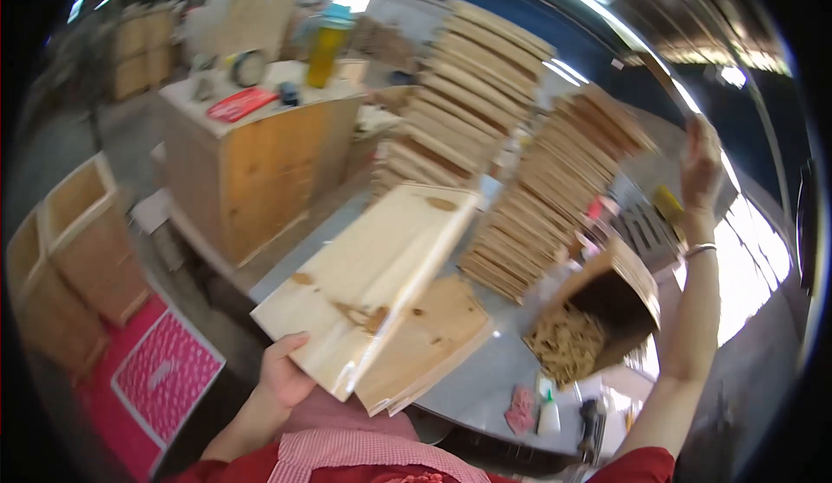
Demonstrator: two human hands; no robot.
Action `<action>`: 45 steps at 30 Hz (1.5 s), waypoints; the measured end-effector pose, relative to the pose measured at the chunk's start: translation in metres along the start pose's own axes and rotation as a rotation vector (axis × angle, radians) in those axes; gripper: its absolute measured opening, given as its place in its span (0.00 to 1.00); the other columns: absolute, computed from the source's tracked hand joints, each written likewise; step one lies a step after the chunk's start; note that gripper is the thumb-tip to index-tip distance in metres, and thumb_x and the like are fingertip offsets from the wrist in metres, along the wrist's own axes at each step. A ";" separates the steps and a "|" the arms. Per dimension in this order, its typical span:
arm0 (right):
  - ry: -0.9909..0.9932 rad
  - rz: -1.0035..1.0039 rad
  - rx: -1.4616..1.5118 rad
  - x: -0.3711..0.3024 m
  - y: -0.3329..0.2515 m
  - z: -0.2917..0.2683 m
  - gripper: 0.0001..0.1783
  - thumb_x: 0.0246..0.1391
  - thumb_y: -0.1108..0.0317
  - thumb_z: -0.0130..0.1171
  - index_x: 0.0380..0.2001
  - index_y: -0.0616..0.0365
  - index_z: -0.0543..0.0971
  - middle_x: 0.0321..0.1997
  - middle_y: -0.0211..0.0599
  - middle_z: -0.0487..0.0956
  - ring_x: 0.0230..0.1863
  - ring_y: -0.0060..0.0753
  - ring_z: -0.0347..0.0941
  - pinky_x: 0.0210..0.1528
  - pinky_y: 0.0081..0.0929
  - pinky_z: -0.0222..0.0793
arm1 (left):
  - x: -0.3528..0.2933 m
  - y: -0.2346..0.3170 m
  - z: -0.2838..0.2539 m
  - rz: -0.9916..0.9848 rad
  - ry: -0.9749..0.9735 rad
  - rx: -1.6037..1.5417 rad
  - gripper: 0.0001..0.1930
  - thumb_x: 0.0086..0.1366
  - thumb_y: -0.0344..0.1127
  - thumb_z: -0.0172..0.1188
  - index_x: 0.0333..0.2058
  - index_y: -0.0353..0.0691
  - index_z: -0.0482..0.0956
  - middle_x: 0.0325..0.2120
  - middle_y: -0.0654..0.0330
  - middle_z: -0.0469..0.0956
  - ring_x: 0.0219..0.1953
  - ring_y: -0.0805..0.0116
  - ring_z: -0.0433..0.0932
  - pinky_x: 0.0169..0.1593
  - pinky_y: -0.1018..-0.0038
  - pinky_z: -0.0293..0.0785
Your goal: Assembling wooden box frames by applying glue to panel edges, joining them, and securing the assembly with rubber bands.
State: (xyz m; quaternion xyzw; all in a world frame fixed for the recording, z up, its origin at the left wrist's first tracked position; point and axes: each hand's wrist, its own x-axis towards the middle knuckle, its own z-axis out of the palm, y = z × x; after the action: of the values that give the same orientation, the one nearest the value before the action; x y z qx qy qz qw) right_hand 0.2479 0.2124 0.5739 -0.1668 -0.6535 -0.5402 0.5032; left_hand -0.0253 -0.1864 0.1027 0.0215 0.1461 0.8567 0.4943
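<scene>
Above the grey bench (472,383) | knotty wood panel (368,266) lay over another panel (446,323) | left hand (282,379) clamped its near corner, thumb on top | right hand (704,171) was raised, finger state unclear from blur | even pressure likely kept it steady

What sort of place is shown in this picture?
Probably a woodworking workshop, judging by the tall stacks of wooden boards, the open wooden boxes and the knotty wooden panel in the left hand.

Woodworking workshop: tall board stacks (472,84), wooden boxes (97,253)
</scene>
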 end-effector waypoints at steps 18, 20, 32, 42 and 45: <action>-0.923 0.269 0.893 -0.280 -0.334 -0.049 0.38 0.51 0.72 0.62 0.65 0.69 0.65 0.67 0.62 0.67 0.70 0.59 0.61 0.72 0.43 0.57 | -0.020 0.022 0.006 -0.036 0.018 -0.113 0.34 0.61 0.28 0.61 0.66 0.30 0.60 0.62 0.46 0.69 0.65 0.54 0.69 0.71 0.58 0.59; -1.244 0.171 1.205 -0.344 -0.436 -0.123 0.43 0.43 0.70 0.66 0.64 0.67 0.66 0.64 0.64 0.68 0.68 0.62 0.61 0.73 0.44 0.55 | -0.023 0.023 0.006 -0.074 -0.016 -0.137 0.31 0.60 0.29 0.64 0.62 0.33 0.67 0.58 0.53 0.75 0.61 0.60 0.72 0.67 0.61 0.65; -1.195 -0.054 1.430 -0.339 -0.537 -0.193 0.35 0.51 0.62 0.60 0.62 0.61 0.68 0.62 0.55 0.72 0.65 0.54 0.66 0.66 0.49 0.58 | -0.062 0.030 0.010 -0.077 0.160 -0.174 0.32 0.57 0.28 0.61 0.61 0.28 0.67 0.56 0.43 0.74 0.60 0.48 0.73 0.69 0.53 0.62; -0.977 0.439 1.953 -0.275 -0.649 -0.156 0.29 0.58 0.55 0.55 0.60 0.57 0.71 0.60 0.46 0.75 0.62 0.48 0.70 0.60 0.53 0.60 | -0.076 0.038 -0.017 0.137 0.052 0.115 0.31 0.67 0.38 0.55 0.66 0.33 0.62 0.61 0.44 0.72 0.60 0.46 0.74 0.64 0.50 0.70; -0.974 0.537 2.029 -0.274 -0.609 -0.155 0.31 0.59 0.55 0.55 0.61 0.60 0.69 0.62 0.50 0.73 0.63 0.51 0.68 0.61 0.55 0.60 | -0.076 0.038 -0.015 0.139 0.038 0.179 0.30 0.70 0.39 0.53 0.67 0.33 0.62 0.62 0.44 0.71 0.61 0.47 0.74 0.64 0.51 0.71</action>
State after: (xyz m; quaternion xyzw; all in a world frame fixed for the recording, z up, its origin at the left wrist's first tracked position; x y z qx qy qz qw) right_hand -0.0219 -0.0536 0.0029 -0.0100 -0.8551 0.4786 0.1993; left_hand -0.0209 -0.2720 0.1070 0.0592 0.2296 0.8726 0.4270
